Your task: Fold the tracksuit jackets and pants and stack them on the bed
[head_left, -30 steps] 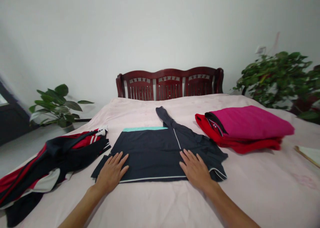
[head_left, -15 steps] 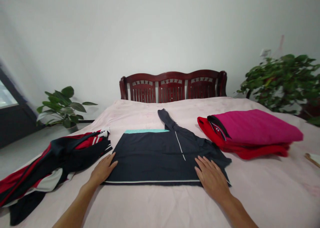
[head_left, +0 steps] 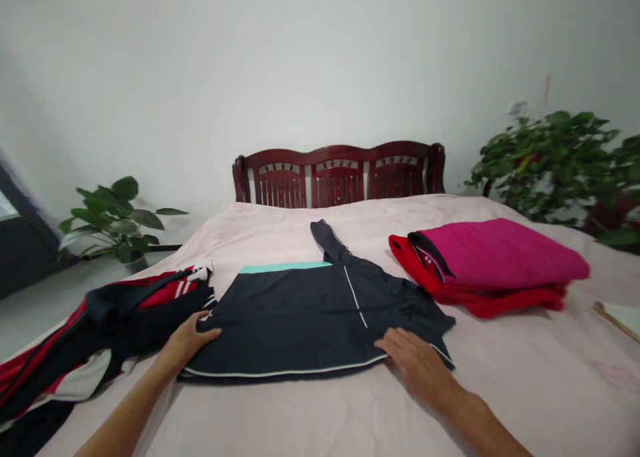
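Observation:
A folded navy garment [head_left: 305,317] with a teal band and thin white piping lies on the pink bed sheet [head_left: 310,417], one sleeve pointing toward the headboard. My left hand [head_left: 187,340] is at the garment's left edge, fingers curled and thumb on top, pinching the fabric. My right hand [head_left: 415,367] lies on the garment's near right corner with its fingers stretched out flat along the white-piped hem.
A crumpled red, navy and white jacket [head_left: 100,323] lies to the left. A stack of folded magenta and red clothes [head_left: 495,267] sits to the right. A dark wooden headboard [head_left: 340,173] stands behind, with potted plants [head_left: 555,160] on both sides. A flat object [head_left: 617,313] lies at the far right.
Both hands slid outward from the top of the navy garment to its side edges. My left hand now curls around the left edge, and the near hem has shifted slightly.

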A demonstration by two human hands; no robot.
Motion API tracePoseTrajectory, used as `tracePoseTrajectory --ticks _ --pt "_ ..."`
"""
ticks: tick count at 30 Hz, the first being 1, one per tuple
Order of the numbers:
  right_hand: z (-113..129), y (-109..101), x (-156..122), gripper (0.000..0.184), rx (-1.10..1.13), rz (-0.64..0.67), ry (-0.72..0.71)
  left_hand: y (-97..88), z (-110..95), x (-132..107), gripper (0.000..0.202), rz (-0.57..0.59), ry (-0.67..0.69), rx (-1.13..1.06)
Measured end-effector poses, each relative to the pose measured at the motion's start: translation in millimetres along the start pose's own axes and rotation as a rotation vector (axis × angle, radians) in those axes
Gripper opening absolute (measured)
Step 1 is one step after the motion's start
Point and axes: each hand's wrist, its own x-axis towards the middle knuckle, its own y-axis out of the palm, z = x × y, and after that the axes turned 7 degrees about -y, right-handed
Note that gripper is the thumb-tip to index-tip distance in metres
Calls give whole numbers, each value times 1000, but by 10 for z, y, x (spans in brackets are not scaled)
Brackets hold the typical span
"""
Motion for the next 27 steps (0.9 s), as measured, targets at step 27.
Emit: tracePoseTrajectory --ticks 27 --pt "-703 476 1325 61 61 317 238 893 -487 265 58 -87 454 612"
